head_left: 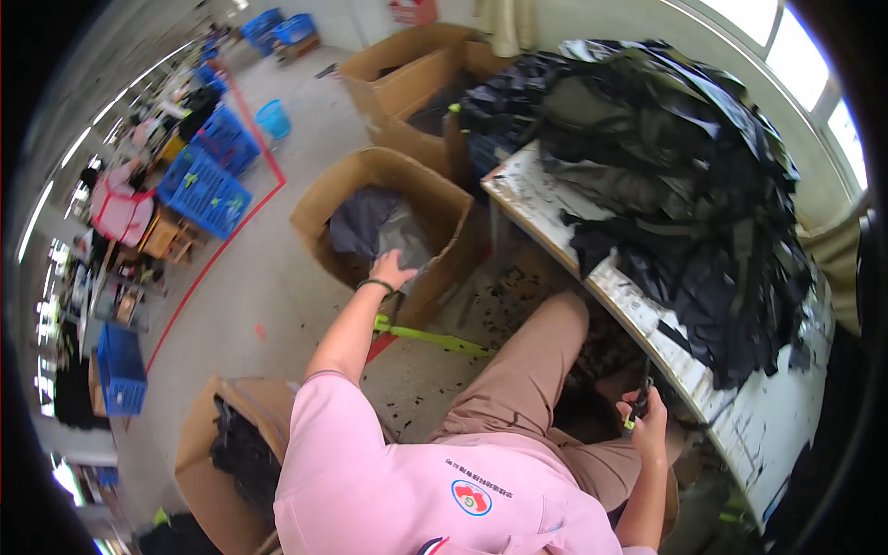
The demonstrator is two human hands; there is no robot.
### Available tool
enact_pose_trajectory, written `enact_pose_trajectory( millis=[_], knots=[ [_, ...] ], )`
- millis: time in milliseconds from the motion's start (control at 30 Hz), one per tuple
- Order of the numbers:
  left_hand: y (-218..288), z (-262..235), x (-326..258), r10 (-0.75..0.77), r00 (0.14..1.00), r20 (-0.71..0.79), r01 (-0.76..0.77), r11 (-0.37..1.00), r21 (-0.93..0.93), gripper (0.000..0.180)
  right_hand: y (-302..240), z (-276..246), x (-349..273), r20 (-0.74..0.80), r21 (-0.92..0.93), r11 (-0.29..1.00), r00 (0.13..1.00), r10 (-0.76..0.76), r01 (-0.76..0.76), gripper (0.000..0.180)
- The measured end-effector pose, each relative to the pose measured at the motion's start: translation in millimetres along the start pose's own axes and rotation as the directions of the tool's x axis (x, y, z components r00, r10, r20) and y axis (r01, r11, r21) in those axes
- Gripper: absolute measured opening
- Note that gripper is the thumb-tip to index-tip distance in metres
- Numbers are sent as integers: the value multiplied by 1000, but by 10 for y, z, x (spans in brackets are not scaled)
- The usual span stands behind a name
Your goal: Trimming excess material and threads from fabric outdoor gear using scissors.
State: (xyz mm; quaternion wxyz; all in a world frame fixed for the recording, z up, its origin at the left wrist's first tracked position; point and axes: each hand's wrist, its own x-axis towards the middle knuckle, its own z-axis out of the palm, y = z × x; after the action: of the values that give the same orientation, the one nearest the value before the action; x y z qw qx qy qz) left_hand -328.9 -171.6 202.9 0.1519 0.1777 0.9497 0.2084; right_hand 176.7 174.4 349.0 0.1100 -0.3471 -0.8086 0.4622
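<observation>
My left hand [393, 271] reaches over the near rim of a cardboard box [314, 217], its fingers apart and nothing gripped in them. Inside that box lies a heap of grey fabric [370, 222], darker on the left and lighter next to my fingers. Low on the right, beside the table edge, my right hand [649, 421] is closed round a small black hand tool [639, 403] with a yellow-green part. Its exact kind is too small to tell. On the white worktable [610, 287] rests a large pile of black and dark olive fabric pieces [647, 157].
Behind the near box stand more cardboard boxes [398, 92]. Another box [199, 453] with black material sits at lower left. A yellow-green strip [435, 339] and dark scraps lie on the floor by my knee. Blue crates [208, 190] stand beyond a red floor line [199, 277].
</observation>
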Motion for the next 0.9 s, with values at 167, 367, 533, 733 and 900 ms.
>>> enact_pose_trajectory(
  millis=[167, 367, 533, 733, 900],
  knots=[
    [-601, 901, -110, -206, 976, 69, 210, 976, -50, 80, -90, -5, 137, -10, -88, 996, 1000, 2, -3, 31],
    [-408, 1060, 54, -208, 978, 25, 192, 937, 293, 34, 257, -648, 187, -316, -199, 978, 949, -7, -59, 33],
    [-488, 1161, -179, -47, 990, 135, -4, 935, 354, 13, 387, -950, 661, -525, -110, 993, 850, -28, -36, 36],
    [-705, 1046, -816, -87, 893, 441, -120, 899, 422, 27, 408, -971, 1383, -642, 39, 998, 767, -19, 57, 33],
    [879, 140, -383, 136, 548, 825, -118, 989, -84, 42, 306, -1053, 1515, -637, 60, 993, 770, -42, 105, 32]
  ],
)
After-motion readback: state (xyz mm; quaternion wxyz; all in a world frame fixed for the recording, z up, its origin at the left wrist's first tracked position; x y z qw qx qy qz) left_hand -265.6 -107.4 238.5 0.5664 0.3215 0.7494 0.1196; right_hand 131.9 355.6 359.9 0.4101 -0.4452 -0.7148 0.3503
